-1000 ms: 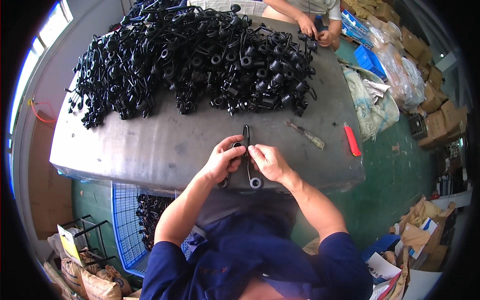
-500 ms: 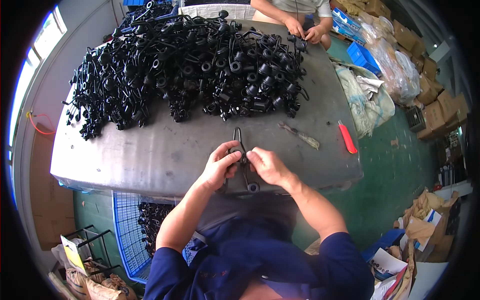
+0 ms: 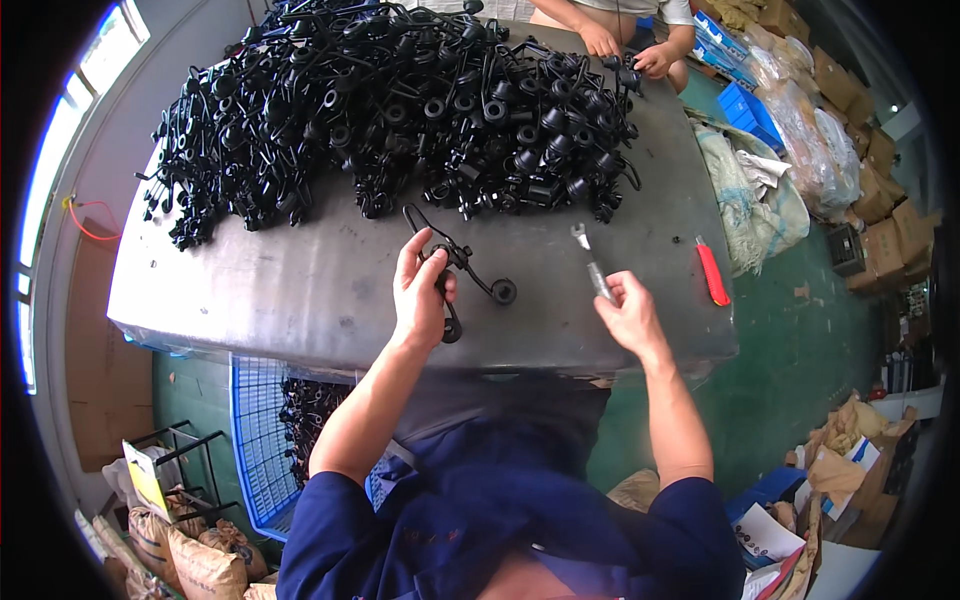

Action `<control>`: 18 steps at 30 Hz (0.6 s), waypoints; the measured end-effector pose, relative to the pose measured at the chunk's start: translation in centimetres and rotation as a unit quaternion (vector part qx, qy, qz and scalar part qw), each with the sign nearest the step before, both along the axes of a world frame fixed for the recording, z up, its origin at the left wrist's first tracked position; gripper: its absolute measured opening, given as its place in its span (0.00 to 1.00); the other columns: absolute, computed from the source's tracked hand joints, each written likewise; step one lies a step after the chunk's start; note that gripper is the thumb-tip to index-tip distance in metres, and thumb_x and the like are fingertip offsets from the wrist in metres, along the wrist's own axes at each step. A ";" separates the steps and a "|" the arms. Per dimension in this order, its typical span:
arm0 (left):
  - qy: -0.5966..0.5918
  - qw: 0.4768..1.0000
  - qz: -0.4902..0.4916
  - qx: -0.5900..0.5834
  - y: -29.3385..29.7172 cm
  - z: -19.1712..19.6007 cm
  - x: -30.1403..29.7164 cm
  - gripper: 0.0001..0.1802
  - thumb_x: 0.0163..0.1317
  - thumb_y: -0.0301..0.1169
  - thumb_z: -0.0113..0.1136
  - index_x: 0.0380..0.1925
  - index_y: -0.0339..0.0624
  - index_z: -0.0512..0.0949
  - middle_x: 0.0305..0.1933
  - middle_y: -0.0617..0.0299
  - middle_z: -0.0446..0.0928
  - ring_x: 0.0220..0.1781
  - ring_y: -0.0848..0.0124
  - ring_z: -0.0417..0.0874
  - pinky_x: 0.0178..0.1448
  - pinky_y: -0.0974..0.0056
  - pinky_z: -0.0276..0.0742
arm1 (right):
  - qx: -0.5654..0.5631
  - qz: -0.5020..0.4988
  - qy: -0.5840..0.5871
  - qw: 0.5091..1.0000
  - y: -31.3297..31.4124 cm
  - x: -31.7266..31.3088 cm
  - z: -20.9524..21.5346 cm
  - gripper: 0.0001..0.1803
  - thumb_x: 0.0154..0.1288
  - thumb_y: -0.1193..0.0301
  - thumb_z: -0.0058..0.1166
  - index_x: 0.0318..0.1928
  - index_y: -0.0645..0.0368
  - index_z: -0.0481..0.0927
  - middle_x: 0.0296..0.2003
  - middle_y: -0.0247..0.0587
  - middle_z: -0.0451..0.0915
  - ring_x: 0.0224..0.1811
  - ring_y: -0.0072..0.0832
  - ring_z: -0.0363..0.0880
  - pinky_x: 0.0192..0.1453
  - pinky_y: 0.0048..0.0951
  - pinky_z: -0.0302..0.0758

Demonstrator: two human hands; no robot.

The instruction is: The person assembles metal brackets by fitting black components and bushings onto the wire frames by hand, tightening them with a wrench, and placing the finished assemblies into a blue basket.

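left hand (image 3: 420, 292) gripping black part (image 3: 462, 268) (firmly), right hand (image 3: 628, 312) pinching wrench (image 3: 592, 264)

A black bent-wire part (image 3: 455, 270) with ring ends lay angled on the grey surface (image 3: 300, 290); a small silver wrench (image 3: 592, 265) lay just right.

You have one view only, from the head camera. It looks steeply down from above your torso onto the metal table (image 3: 300, 290), facing away from your body. Both forearms enter from the lower edge at close range. Fisheye distortion bends the table edges; the floor fills the margins.
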State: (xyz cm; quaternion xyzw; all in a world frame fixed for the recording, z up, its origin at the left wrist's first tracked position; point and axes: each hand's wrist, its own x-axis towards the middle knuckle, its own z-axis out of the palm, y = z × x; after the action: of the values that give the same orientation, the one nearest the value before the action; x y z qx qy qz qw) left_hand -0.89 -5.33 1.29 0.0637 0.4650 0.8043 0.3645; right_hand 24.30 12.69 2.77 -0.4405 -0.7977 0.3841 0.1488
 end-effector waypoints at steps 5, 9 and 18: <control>0.025 0.999 0.024 0.003 0.3 0.3 0.9 0.27 0.68 0.26 0.55 0.66 0.42 0.64 0.39 0.66 0.71 0.25 0.78 0.71 0.26 0.73 0.67 | -0.142 0.076 0.230 0.960 -4.3 -3.4 -0.5 0.11 0.73 0.71 0.51 0.50 0.63 0.71 0.30 0.34 0.77 0.24 0.17 0.71 0.29 0.22 0.70; 0.041 0.998 0.036 0.012 0.6 0.4 1.7 0.27 0.68 0.26 0.54 0.67 0.41 0.63 0.38 0.65 0.71 0.25 0.77 0.71 0.26 0.72 0.67 | -0.166 0.047 0.338 0.925 -7.6 -6.8 0.3 0.10 0.75 0.71 0.49 0.51 0.62 0.68 0.31 0.32 0.75 0.26 0.15 0.70 0.29 0.19 0.69; 0.013 0.997 0.073 -0.007 0.2 0.2 1.3 0.27 0.68 0.25 0.54 0.66 0.41 0.64 0.34 0.64 0.72 0.24 0.77 0.71 0.25 0.71 0.66 | 0.125 0.056 0.292 0.947 -7.5 -6.9 -0.2 0.11 0.73 0.72 0.53 0.51 0.64 0.72 0.26 0.36 0.76 0.22 0.19 0.70 0.26 0.24 0.70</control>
State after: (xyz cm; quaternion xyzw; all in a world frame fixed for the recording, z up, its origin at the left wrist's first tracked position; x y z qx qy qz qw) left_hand 0.39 -5.16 1.51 0.0379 0.4785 0.8247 0.2989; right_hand 17.38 5.22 2.57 -0.2422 -0.7841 0.4011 0.4070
